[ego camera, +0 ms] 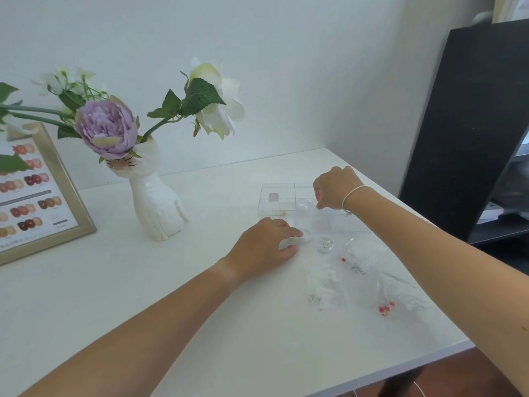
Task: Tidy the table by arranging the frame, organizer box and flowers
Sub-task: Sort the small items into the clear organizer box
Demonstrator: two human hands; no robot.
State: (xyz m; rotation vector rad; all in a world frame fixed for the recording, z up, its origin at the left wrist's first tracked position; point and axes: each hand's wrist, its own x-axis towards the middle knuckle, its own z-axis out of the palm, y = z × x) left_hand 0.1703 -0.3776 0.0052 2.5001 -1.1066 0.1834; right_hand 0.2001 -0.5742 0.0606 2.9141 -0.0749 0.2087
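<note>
A clear organizer box (276, 193) with dividers lies on the white table (200, 310) at the right. My right hand (335, 188) hovers over its right compartments, fingers pinched on a small clear round jar (304, 204). My left hand (264, 246) rests on the table in front of the box, with thumb and fingers closing on another small clear jar (305, 235). A white cat-shaped vase (157, 204) holds a purple flower (106, 128) and white flowers (217, 101). A gold picture frame (54, 179) leans at the far left.
A third small jar (325, 244) and several clear plastic bags with red and silver bits (385, 308) lie in front of the box near the table's right edge. A black cabinet (469, 124) stands to the right. The wall is close behind.
</note>
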